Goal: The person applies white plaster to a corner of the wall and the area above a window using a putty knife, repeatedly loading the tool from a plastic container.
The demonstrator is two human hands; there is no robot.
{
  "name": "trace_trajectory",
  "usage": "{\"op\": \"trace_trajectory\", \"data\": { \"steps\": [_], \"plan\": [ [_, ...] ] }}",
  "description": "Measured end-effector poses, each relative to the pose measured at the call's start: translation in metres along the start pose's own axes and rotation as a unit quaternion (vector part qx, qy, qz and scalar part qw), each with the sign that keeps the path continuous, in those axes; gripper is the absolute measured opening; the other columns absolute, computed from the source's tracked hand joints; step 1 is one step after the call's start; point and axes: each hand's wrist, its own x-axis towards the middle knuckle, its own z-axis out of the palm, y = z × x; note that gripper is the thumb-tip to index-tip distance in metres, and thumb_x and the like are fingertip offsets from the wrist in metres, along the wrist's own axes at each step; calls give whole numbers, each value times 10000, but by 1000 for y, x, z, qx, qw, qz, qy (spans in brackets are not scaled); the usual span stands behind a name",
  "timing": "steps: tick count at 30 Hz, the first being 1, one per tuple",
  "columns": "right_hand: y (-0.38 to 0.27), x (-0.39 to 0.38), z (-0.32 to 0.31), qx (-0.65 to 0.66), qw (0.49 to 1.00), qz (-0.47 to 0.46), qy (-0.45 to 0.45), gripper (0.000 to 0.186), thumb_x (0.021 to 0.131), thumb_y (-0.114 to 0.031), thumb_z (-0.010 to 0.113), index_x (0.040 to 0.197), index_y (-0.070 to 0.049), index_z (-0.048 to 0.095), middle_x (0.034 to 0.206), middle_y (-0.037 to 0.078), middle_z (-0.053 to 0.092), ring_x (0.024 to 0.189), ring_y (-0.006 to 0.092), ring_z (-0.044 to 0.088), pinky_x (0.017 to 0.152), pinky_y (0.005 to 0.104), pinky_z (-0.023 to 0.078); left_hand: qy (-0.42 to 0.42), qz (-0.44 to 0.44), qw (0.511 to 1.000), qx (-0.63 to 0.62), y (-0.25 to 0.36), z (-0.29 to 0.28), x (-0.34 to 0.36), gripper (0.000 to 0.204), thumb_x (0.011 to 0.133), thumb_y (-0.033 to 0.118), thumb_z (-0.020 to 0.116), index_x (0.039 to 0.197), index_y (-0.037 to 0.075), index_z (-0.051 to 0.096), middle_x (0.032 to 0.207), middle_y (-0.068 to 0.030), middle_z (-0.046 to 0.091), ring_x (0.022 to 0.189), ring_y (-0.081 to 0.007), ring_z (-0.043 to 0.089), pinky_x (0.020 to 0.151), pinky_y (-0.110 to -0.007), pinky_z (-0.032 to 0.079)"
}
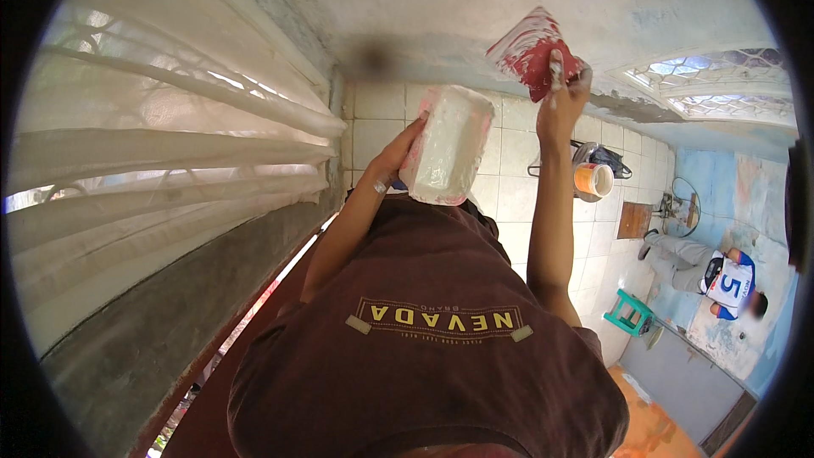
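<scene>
My left hand [398, 151] is closed around the left side of a rectangular tub [452, 148]. White paste coats the inside of the tub, and pinkish red shows along its edges. Higher up and to the right, my right hand [563, 100] grips a red putty spreader [532, 53] streaked with white paste. The thumb, also whitened, presses flat on the spreader's face. Its broad edge points up toward the patchy plastered wall [407, 0]; I cannot tell whether it touches. White smears mark the right fingers.
Pale curtains [170, 136] hang on the left above a grey ledge [170, 314]. On the tiled floor stand a white-and-orange bucket [592, 180] and a green stool [628, 312]. Another person [712, 276] is by the blue wall at right, near a grey panel [678, 382].
</scene>
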Motion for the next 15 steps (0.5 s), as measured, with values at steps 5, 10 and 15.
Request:
{"op": "trace_trajectory", "data": {
  "steps": [5, 10, 15],
  "plan": [
    [-18, -31, -13, -53, 986, -122, -100, 116, 978, 35, 568, 1080, 1, 523, 976, 115, 669, 972, 175, 640, 977, 354, 499, -23, 60, 987, -150, 20, 10, -3, 641, 1052, 537, 468, 1476, 57, 486, 1367, -138, 631, 1161, -217, 671, 1003, -376, 562],
    [-6, -37, -28, -331, 850, -317, -260, 340, 844, 150, 556, 1105, -37, 668, 1139, 120, 726, 995, 318, 704, 1204, 556, 338, -71, 54, 984, -157, 24, 13, -1, 634, 1053, 529, 469, 1497, 77, 468, 1393, -143, 612, 1207, -230, 651, 1027, -395, 549],
    [-7, -55, -30, -215, 945, -210, -126, 286, 943, 93, 591, 1220, 64, 654, 1094, 152, 727, 949, 169, 683, 886, 300, 531, -24, 33, 986, -163, 35, 31, -4, 645, 1050, 529, 475, 1516, 85, 436, 1436, -145, 573, 1246, -245, 625, 1045, -413, 535]
  ]
}}
